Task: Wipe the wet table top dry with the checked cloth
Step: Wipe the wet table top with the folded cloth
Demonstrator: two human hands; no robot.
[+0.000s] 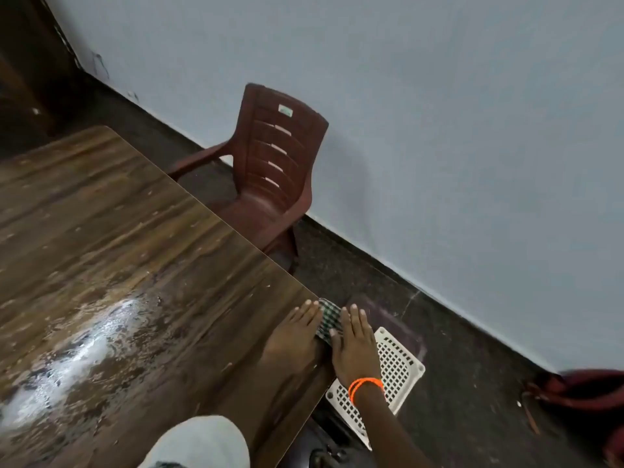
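Hands lie flat side by side at the right edge of the table [135, 231], both pressing down on the cloth [328, 319]. The left hand [297, 336] rests palm down on the wood, fingers straight and close together, its thumb side covering the cloth's left part. The right hand [354, 346] lies just beside it, also palm down, fingers straight and only slightly parted, reaching past the table edge; two orange bands [366, 386] circle its wrist. Between the two hands a strip of the cloth shows, dark green and white checked, bunched at the table's edge with its far end poking out beyond the fingertips.

Water [84, 352] shines in a pale streak on the table well to the left of the hands, with smaller drops scattered over the wood grain around it. A pale sleeve [202, 444] covers the left forearm at the table's near edge.

Beyond the table's right edge, on the dark floor, a white perforated stool [395, 369] sits under the right forearm. A brown plastic chair [270, 170] stands farther off against the grey wall [439, 113], near the table's far corner. A dark red bag [587, 393] lies by the wall, well apart from the table.
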